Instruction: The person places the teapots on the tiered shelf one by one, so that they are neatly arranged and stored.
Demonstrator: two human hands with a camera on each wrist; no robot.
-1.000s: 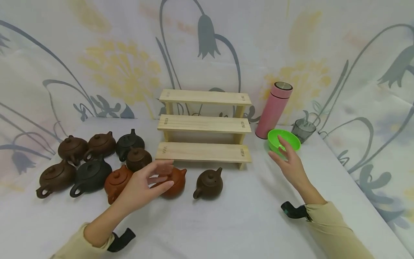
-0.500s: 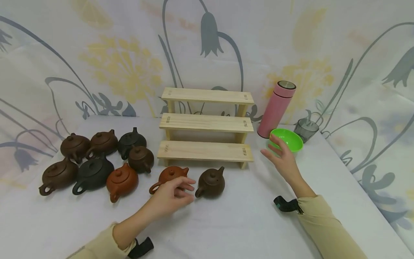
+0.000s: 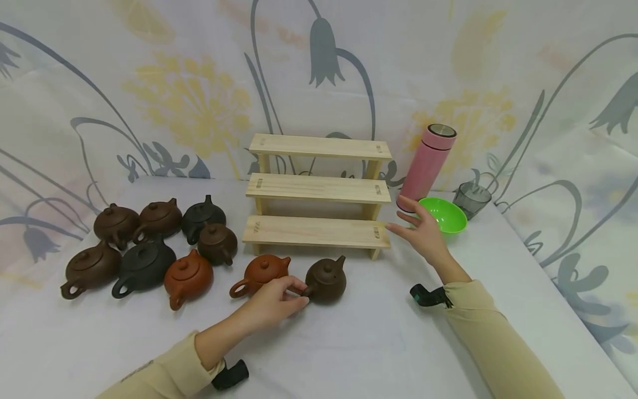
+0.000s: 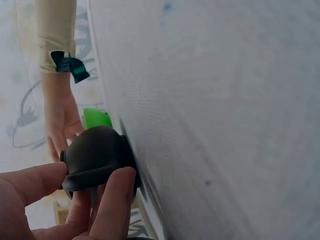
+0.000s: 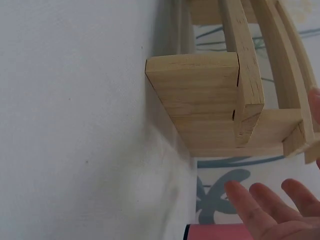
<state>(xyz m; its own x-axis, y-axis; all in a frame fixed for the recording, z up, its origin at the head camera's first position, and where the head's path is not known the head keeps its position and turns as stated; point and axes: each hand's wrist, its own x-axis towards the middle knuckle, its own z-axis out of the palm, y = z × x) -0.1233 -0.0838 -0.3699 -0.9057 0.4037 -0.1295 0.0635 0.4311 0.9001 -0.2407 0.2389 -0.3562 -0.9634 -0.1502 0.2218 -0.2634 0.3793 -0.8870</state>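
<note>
A dark brown teapot (image 3: 326, 280) stands in front of the wooden stand's lowest board, its spout pointing away and its handle towards the left. My left hand (image 3: 276, 302) is at that handle, thumb and fingers closing round it from both sides. In the left wrist view the teapot (image 4: 97, 150) is seen from the handle end, fingertips against the handle. My right hand (image 3: 421, 231) is open with fingers spread, beside the right end of the wooden stand (image 3: 319, 230), nothing in it. In the right wrist view its fingers (image 5: 250, 207) point towards the stand.
An orange-red teapot (image 3: 265, 271) stands just left of the left hand. Several more teapots, such as a black one (image 3: 147, 265) and a red one (image 3: 188, 278), cluster at left. A pink flask (image 3: 423, 166), green bowl (image 3: 451, 213) and grey cup (image 3: 471, 199) stand at right.
The left hand has moved right, past the orange-red teapot, to the dark brown teapot's handle. The right hand has shifted left from the green bowl towards the stand.
</note>
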